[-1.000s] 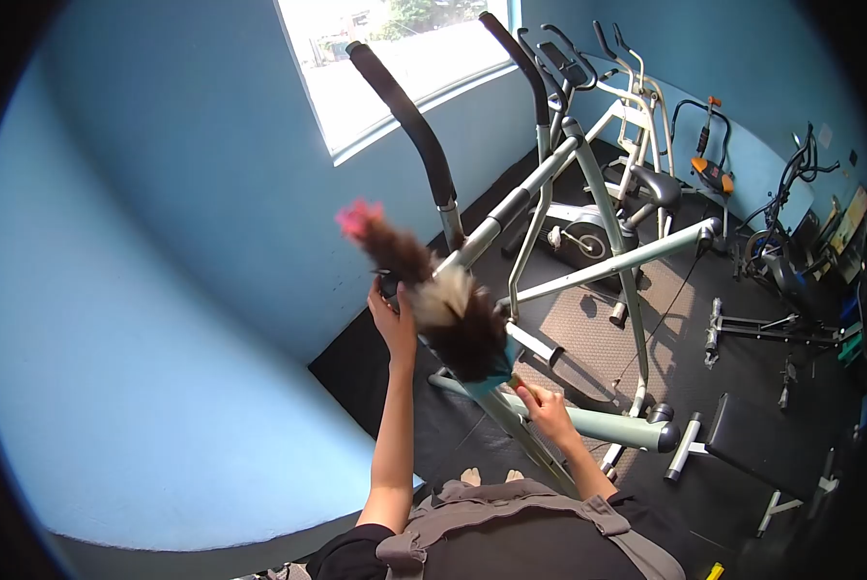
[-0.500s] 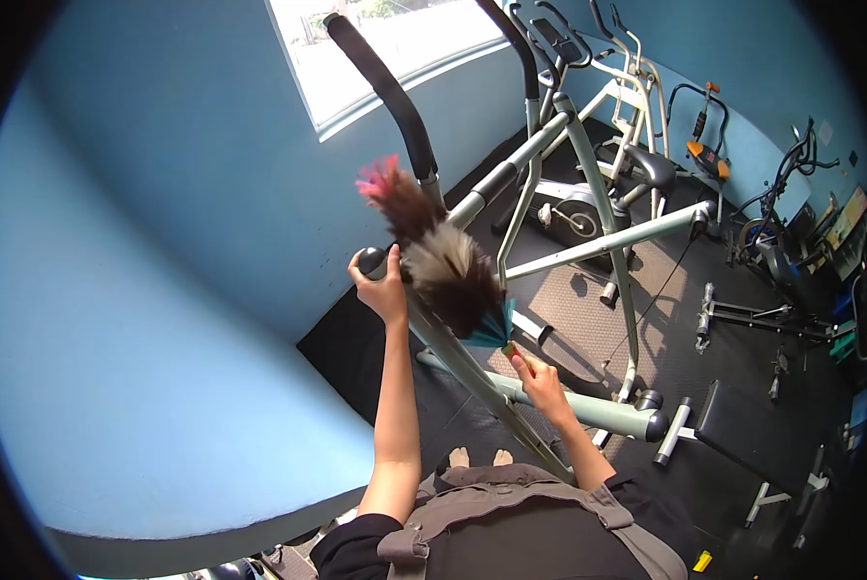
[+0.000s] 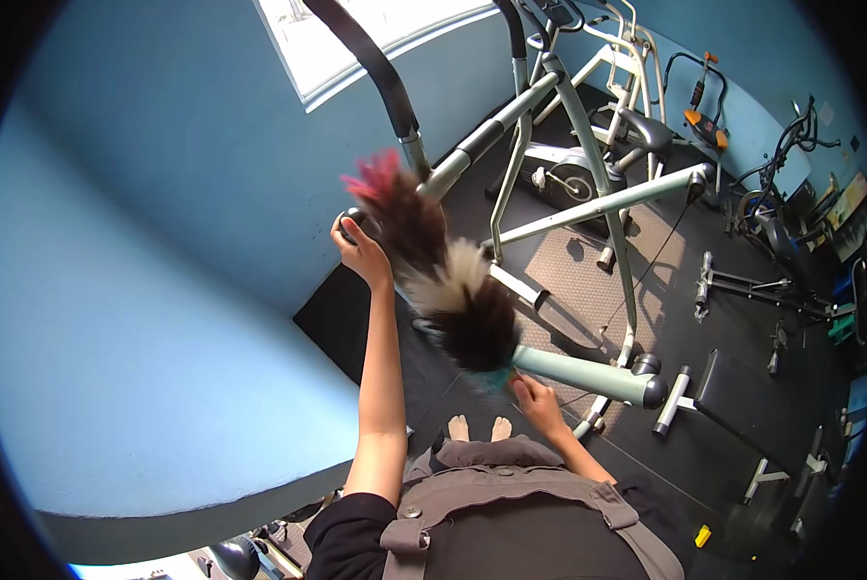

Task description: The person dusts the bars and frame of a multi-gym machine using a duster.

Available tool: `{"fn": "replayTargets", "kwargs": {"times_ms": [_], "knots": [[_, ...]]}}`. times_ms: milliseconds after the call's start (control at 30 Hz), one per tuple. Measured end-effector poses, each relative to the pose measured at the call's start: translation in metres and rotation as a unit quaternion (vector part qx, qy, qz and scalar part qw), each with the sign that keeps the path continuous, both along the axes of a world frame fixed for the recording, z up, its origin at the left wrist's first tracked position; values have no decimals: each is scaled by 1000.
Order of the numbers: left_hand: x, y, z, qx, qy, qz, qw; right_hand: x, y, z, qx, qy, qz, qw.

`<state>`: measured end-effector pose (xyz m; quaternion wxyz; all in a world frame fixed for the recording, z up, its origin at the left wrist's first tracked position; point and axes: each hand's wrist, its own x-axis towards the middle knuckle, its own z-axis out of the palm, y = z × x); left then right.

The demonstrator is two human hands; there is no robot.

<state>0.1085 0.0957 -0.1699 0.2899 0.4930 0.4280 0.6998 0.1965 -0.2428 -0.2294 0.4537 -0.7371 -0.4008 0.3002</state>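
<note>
My left hand (image 3: 363, 253) is wrapped round a black rounded end cap (image 3: 352, 224) of the exercise machine, close to the blue wall. My right hand (image 3: 540, 404) grips the handle of a feather duster (image 3: 467, 307), low and to the right. Its feathers are brown, cream and dark, with a pink tip, and slant up and left across the machine. They hide part of the frame behind them. The machine's pale green frame (image 3: 588, 376) and black padded arm (image 3: 371, 66) stand around the duster.
An exercise bike (image 3: 646, 130) stands beyond the machine. A black bench (image 3: 743, 401) is at the right, with more equipment behind it. The blue wall (image 3: 163, 319) curves along the left, below a bright window (image 3: 395, 24). My bare feet (image 3: 479, 427) are on the dark floor.
The duster and my right hand have moved slightly down, with the feathers now more steeply slanted. My left hand has shifted up and left with the black end cap.
</note>
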Motion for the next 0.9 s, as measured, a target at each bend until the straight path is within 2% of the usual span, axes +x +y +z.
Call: {"fn": "replayTargets", "kwargs": {"times_ms": [33, 67, 100, 167, 200, 267, 300, 367, 400, 433, 500, 533, 600, 700, 767, 867, 900], "knots": [[-3, 9, -12, 8, -38, -34, 999, -5, 10, -3, 21, 8, 20, 1000], [-6, 23, -35, 17, -124, -125, 984, -7, 13, -16, 2, 21, 30, 999], [-8, 24, -34, 16, -212, -209, 955, -9, 15, -28, -16, 36, 39, 998], [-5, 2, -26, -43, -145, -145, 978, -12, -10, -50, -27, 32, 6, 999], [-4, -8, -27, -41, -144, -146, 978, -11, -29, -60, -39, 25, -24, 999], [-4, -24, -33, -129, -204, -278, 930, -7, -63, -64, -63, 0, -72, 995], [-1, -23, -35, -127, -205, -277, 930, -3, -65, -67, -62, -1, -71, 996], [-1, -23, -43, -123, -168, -236, 949, -10, -73, -62, -142, 72, -79, 984], [-2, -25, -39, -125, -158, -236, 951, -19, -61, -36, -127, 108, -76, 983], [-1, -22, -41, -126, -160, -237, 950, -24, -52, -31, -127, 106, -78, 983], [-1, -14, -46, -29, -51, -101, 993, -37, -44, -29, -84, 140, -4, 987], [-3, -13, -50, -29, -49, -104, 993, -44, -46, -25, -97, 218, -16, 971], [-4, -20, -44, -85, -166, -244, 952, -52, -65, -56, -135, 255, -39, 957], [-1, -28, -35, -92, -144, -218, 961, -45, -107, -72, -241, 309, -122, 912], [-1, -31, -31, -88, -148, -217, 961, -50, -116, -68, -261, 230, -150, 925], [-1, -34, -31, -91, -158, -231, 956, -70, -92, -59, -149, 278, -82, 945], [-3, -34, -32, -98, -163, -241, 952, -82, -75, -44, -124, 263, -70, 954]]}}
